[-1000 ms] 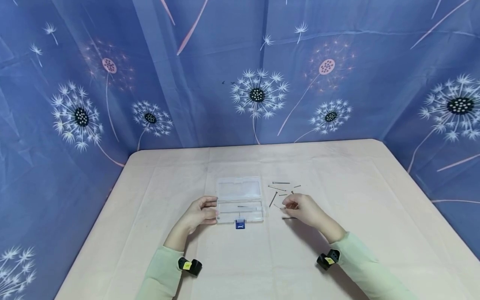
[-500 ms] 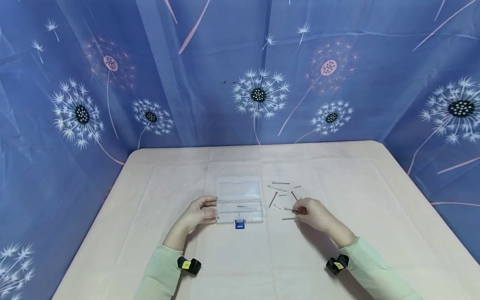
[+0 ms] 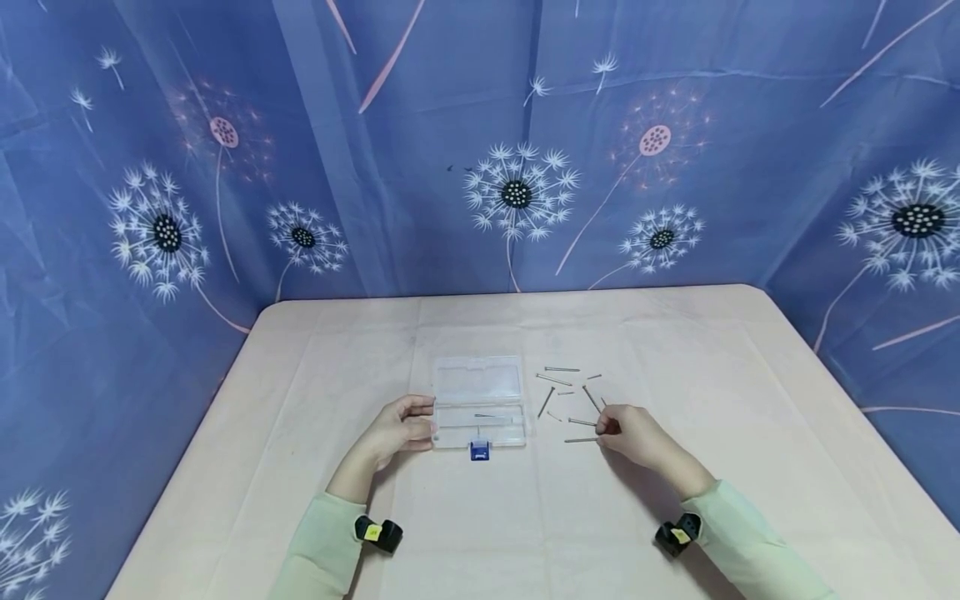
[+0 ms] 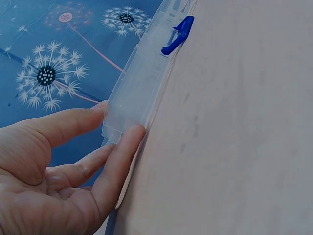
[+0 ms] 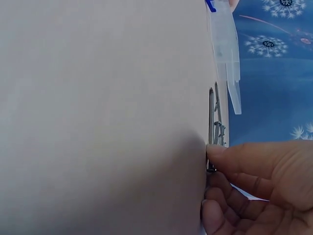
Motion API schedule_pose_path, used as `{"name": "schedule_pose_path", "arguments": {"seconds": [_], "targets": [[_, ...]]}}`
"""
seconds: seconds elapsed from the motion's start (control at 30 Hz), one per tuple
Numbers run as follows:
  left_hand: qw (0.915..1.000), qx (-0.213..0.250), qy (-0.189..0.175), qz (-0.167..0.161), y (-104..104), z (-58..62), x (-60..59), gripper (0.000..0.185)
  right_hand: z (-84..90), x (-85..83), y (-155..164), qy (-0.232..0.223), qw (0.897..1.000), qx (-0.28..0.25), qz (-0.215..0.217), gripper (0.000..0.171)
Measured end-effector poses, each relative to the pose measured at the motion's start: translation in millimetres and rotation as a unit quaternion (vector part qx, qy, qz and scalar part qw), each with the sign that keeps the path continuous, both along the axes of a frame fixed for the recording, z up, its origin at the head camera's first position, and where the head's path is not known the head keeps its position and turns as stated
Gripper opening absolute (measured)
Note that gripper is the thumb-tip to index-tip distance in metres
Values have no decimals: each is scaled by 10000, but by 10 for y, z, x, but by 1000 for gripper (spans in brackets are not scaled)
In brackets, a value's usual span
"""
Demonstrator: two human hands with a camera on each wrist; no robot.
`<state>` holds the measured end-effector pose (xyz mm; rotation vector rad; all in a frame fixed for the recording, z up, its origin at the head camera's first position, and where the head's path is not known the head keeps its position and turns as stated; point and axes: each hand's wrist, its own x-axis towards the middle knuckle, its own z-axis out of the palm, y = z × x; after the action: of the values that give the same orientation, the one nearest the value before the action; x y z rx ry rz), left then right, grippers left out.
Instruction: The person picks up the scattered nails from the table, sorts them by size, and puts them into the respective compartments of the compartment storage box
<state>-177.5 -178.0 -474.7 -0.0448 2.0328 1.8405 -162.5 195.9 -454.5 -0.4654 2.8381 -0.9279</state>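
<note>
A clear plastic box (image 3: 457, 443) with a blue latch (image 3: 479, 451) lies open, its lid (image 3: 477, 379) folded back. My left hand (image 3: 390, 429) holds the box's left end; in the left wrist view the thumb and fingers lie on opposite sides of its wall (image 4: 129, 93). Inside the box is a thin nail (image 3: 491, 416). To the right, my right hand (image 3: 637, 435) pinches a nail (image 5: 211, 117) near its head, between thumb and finger. This nail lies along the table, its tip pointing toward the box. Another nail (image 3: 581, 422) lies just beyond it, partly behind the fingers.
Several loose nails of different lengths lie right of the box, among them a long nail (image 3: 562, 369), a slanted nail (image 3: 546, 402) and a short nail (image 3: 594, 377). A pale cloth covers the table (image 3: 337, 342). Blue dandelion-print curtains (image 3: 420, 208) stand around it.
My right hand has moved right and slightly nearer me, from above the nails to the head end of the nearest long nail, which it now pinches. The left hand stays at the box.
</note>
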Motion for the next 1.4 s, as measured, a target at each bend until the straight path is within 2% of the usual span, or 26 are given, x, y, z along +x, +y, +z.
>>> {"name": "schedule_pose_path", "arguments": {"seconds": [0.23,0.43,0.63,0.83,1.0,1.1,1.2,1.3,1.4], "targets": [[10000,33,-25,3,3,-4,5,57,13,9,6,-124,9996,115,227,13],[10000,-12,-19,75,7,-17,-10,53,44,-9,-21,136,9963,545,653,16],[9999,-48,-1,130,11,-20,-19,50,72,1,-49,194,9904,980,951,15],[9999,-43,52,80,5,-18,-9,51,87,-6,-2,101,9897,786,1196,13],[10000,-29,63,59,3,-28,-8,50,88,-8,46,-63,9944,377,986,9],[10000,-13,56,58,2,-35,-17,50,75,-5,66,-72,9976,54,690,7],[10000,-22,70,49,3,-31,-13,50,46,-1,85,-214,9989,-350,216,7],[9999,-37,100,45,3,-24,-5,49,15,3,98,-479,9949,-846,-278,8],[9999,-40,107,61,3,-23,-5,49,-12,2,111,-756,9847,-1445,-619,9]]}}
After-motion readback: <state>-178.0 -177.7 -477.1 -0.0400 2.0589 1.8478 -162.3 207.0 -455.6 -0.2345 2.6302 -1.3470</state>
